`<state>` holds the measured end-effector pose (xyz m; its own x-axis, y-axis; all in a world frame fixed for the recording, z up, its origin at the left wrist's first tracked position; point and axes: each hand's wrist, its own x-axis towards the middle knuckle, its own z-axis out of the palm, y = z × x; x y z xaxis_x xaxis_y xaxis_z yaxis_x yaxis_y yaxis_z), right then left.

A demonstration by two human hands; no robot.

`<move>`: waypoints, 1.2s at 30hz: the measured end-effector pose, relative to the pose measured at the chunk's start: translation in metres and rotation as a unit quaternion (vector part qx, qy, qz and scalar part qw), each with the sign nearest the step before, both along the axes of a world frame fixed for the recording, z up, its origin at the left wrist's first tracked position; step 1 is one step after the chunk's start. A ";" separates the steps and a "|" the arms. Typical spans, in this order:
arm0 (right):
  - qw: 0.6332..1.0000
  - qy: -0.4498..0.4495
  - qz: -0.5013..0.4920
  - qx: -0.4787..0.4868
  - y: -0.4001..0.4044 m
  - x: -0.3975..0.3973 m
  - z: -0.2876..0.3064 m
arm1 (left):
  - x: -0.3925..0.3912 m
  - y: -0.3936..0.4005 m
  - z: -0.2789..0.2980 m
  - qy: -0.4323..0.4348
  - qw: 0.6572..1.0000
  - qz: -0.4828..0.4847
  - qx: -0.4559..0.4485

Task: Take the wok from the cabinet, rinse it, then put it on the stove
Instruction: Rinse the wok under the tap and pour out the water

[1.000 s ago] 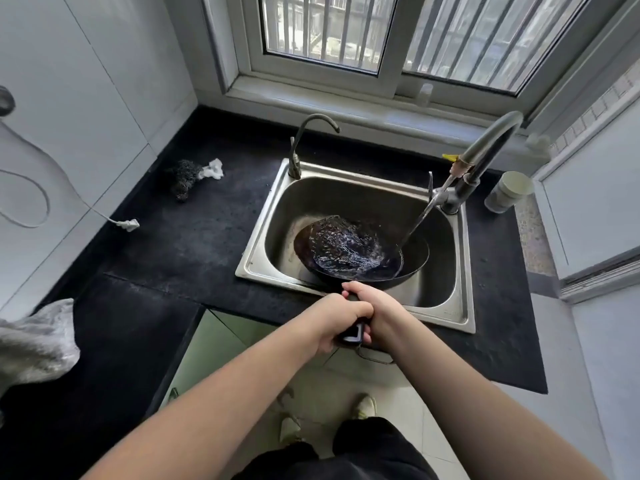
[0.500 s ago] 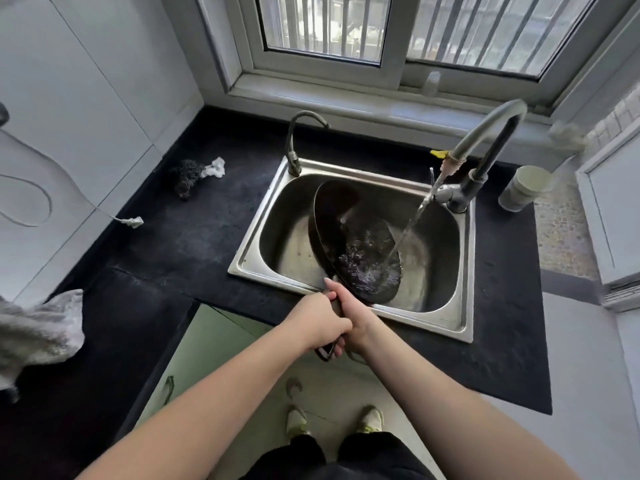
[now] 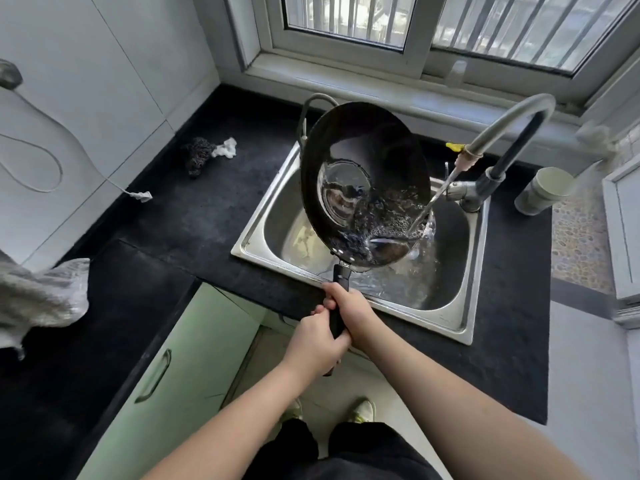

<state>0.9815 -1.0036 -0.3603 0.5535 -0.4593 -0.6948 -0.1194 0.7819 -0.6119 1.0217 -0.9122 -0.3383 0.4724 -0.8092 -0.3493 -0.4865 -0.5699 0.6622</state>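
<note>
A black wok [image 3: 363, 161] is tilted steeply over the steel sink [image 3: 256, 233], its inside turned toward me. Water pools in its lower part and spills over the right rim into the basin. A thin stream from the tall grey faucet [image 3: 498, 133] hits the wok's lower right side. My left hand [image 3: 313, 344] and my right hand [image 3: 349, 308] both grip the wok's black handle, the right hand nearer the pan. The handle's end pokes out below my left hand.
A second curved tap [image 3: 313, 100] stands behind the wok at the sink's back left. A dark scourer with a white rag [image 3: 204, 152] lies on the black counter [image 3: 166, 230]. A pale cup [image 3: 545, 190] stands at right. The green cabinet door [image 3: 180, 372] below hangs open.
The wok has swung from lying flat in the sink to standing up on edge and lifted higher. Water now pours out of it. Both hands stay on the handle.
</note>
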 end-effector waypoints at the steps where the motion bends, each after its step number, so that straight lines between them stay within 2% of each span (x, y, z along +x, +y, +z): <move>1: 1.000 0.014 0.012 -0.022 -0.002 -0.003 0.001 | -0.003 -0.001 -0.004 0.014 1.000 0.008 -0.006; 12: 0.960 0.195 0.037 -0.199 -0.020 -0.024 0.000 | -0.018 -0.026 -0.041 0.119 0.991 0.018 -0.058; 19: 0.903 0.296 0.056 -0.306 -0.029 -0.039 0.005 | -0.025 -0.041 -0.047 0.173 0.982 -0.041 -0.058; 26: 0.844 0.386 0.075 -0.366 -0.043 -0.040 0.022 | -0.024 -0.056 -0.035 0.282 0.954 -0.056 -0.089; 31: 0.854 0.404 0.067 -0.322 -0.043 -0.041 0.023 | -0.023 -0.054 -0.027 0.340 0.935 -0.053 -0.083; 36: 0.872 0.393 0.072 -0.283 -0.043 -0.038 0.030 | -0.020 -0.049 -0.014 0.427 0.901 -0.021 -0.077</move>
